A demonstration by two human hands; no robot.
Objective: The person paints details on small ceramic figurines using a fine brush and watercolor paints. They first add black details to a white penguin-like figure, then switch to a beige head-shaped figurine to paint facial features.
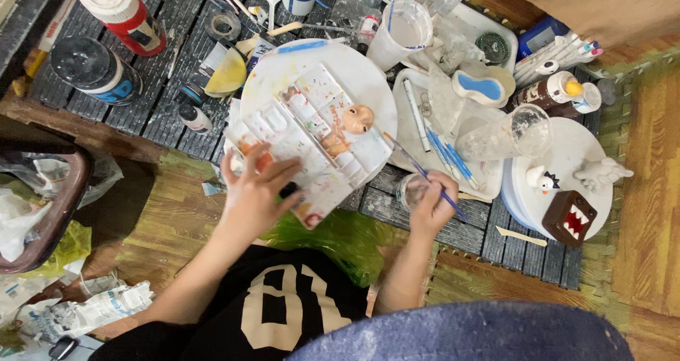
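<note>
Resting on the near edge of a white paint palette (312,131), the left hand (256,191) is seen with its fingers spread wide over the stained wells, and a small dark object (288,189) is pinched under its fingertips; what that object is cannot be told. The palette is laid across a round white plate (319,60) on the dark slatted bench (127,99), and a small peach-coloured figurine head (358,118) is set on the palette's far side. A thin paintbrush (423,172) is gripped in the right hand (431,209), whose fingers are closed around the blue handle, with the tip pointed up toward the palette's right edge. A small clear glass jar (411,189) is placed just beside that hand, touching it on its left. To the right, a white tray (418,131) carrying several blue brushes (450,159) and a tipped clear plastic cup (506,134) is seen. Further right, a brown block figure with a red toothed mouth (569,218) and a small penguin figure (542,180) are stood on a round white stand (591,145). 2 spray cans (106,39) are laid at the bench's far left
</note>
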